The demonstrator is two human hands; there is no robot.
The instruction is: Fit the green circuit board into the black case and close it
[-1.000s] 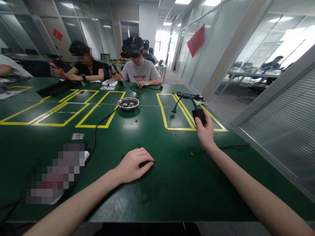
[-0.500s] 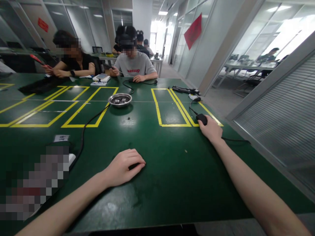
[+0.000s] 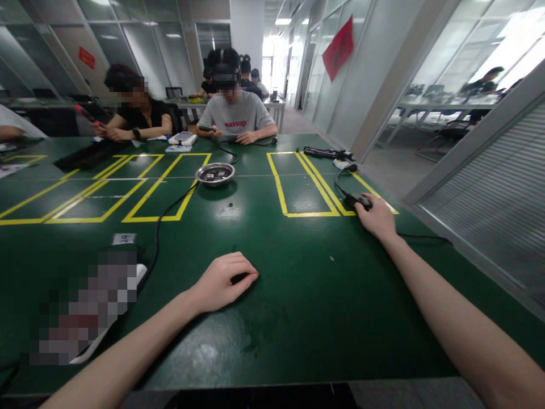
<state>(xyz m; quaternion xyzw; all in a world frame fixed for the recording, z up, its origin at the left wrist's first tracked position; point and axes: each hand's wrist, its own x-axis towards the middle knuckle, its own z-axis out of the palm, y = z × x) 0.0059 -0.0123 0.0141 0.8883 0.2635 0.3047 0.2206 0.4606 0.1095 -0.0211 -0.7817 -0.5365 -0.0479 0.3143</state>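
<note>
**Right hand on the black adapter, left hand parked on the mat**

Your right hand (image 3: 377, 218) was stretched far out to the right side of the green table (image 3: 306, 295). Its fingers were bunched close together on the near end of the black adapter (image 3: 354, 199). You could not tell from here whether they truly clamped it or only touched it. The adapter lay flat on the table, right at the near right corner of the yellow tape box (image 3: 281, 193). Its cable (image 3: 339, 179) looped away toward the far edge.

Your left hand (image 3: 223, 281) rested palm down near the middle, well apart from the adapter. Its fingers were loosely curled under, with nothing in them.

Beyond it sat a metal bowl (image 3: 215, 173), just beside a black cord (image 3: 158, 227). Two people (image 3: 236, 116) worked across the table.
</note>
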